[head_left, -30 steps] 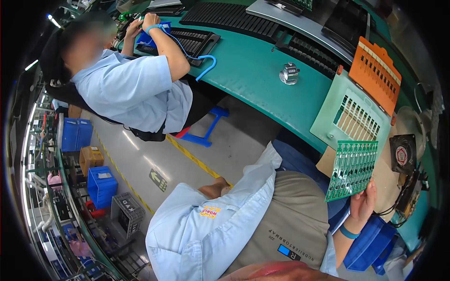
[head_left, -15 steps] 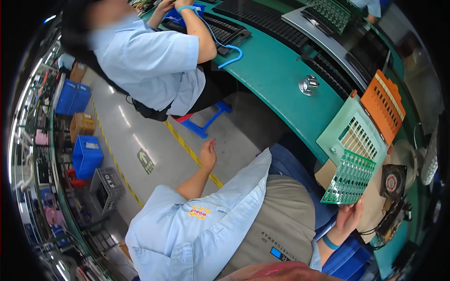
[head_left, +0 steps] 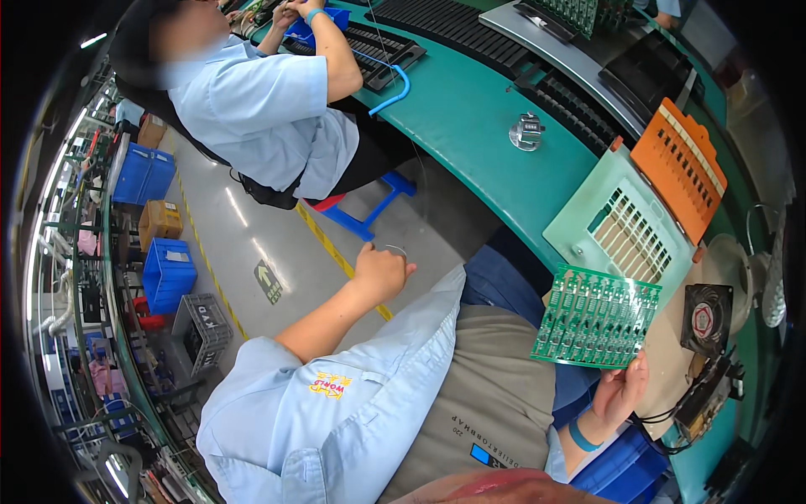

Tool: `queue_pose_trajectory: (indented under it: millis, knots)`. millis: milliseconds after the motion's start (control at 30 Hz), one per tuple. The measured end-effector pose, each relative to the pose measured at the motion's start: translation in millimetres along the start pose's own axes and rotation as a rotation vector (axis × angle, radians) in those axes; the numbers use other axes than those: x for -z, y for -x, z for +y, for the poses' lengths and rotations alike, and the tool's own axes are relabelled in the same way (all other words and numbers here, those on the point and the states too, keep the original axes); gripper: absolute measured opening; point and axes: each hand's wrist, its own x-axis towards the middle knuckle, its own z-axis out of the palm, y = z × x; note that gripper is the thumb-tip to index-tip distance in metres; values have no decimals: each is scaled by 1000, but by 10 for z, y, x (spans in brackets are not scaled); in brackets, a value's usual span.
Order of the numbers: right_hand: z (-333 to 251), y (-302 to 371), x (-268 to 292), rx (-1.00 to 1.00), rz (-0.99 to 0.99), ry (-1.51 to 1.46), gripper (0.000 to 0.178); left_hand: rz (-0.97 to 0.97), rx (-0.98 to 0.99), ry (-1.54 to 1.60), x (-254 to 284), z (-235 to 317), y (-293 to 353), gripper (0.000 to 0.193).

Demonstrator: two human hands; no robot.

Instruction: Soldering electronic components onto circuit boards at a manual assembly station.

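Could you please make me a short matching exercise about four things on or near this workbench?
Things:
1. Circuit board panel
2. Tally counter
3. Slotted fixture flap
4. Cooling fan

Descriptions:
A. Orange
B. Black, with a square frame
C. Held by the right hand
D. Silver, standing on the green bench

Pairs: 1-C, 2-D, 3-A, 4-B

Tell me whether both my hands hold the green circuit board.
No, only your right hand holds the circuit board, while your left hand is well apart from it.

Tilted green circuit panel, lower edge in right hand
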Motion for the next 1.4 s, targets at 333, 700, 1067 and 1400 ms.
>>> queue_pose_trajectory:
  millis: [333, 700, 1067, 1400]
  knots:
    - [-47, 56, 98, -35, 74, 16, 21, 117, -321, 175, 1332, 442, 22, 38]
    - [-101, -113, 223, -31, -26, -67, 25, 506, -3, -60, 2349, 303, -286, 40]
    - [-150, -242, 176, -105, -55, -61, 27, 337, -69, 171, 1966, 312, -413, 37]
    - [-150, -294, 70, -133, -12, -68, 29, 395, 93, 324, 2076, 337, -525, 36]
